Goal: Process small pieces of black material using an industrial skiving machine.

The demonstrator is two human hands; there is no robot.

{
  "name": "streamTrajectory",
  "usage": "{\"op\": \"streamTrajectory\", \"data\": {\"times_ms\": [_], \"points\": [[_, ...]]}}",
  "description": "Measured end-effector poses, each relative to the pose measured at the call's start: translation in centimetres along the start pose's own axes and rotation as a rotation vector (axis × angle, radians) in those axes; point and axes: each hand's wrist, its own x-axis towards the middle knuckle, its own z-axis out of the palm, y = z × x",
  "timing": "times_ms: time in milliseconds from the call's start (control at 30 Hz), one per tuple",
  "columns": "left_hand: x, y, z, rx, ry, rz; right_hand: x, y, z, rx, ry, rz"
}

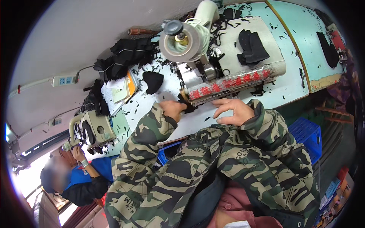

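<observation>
My left hand point(173, 110) is closed on a small black fabric piece point(187, 106) at the front edge of the sewing machine point(224, 57). My right hand point(232, 111) rests on the pale table point(152, 106) with fingers spread, just below the machine's red patterned front strip point(232, 83). Both forearms are in camouflage sleeves. A black fabric stack point(251, 46) lies on the machine's flat bed. A large round handwheel point(179, 41) faces up at the machine's left end.
Black scraps litter the table; a black cut piece point(153, 81) and a heap of black fabric point(123, 57) lie to the left. Another person point(76, 178) sits at a second sewing machine point(93, 131) at lower left. A blue crate point(308, 135) stands at right.
</observation>
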Motion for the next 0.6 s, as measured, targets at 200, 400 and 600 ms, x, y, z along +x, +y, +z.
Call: {"op": "streamTrajectory", "data": {"times_ms": [200,400,600], "points": [[1.2,3.9,-4.8,-0.493,0.028,0.155,1.7,-1.4,2.0,0.319,0.205,0.404],[4.4,0.9,-6.8,-1.473,-0.332,-0.313,4.3,-1.5,3.4,0.209,0.373,0.441],[6.8,0.1,-8.9,-1.362,-0.260,-0.378,5.0,-0.3,3.4,0.670,0.432,0.480]]}}
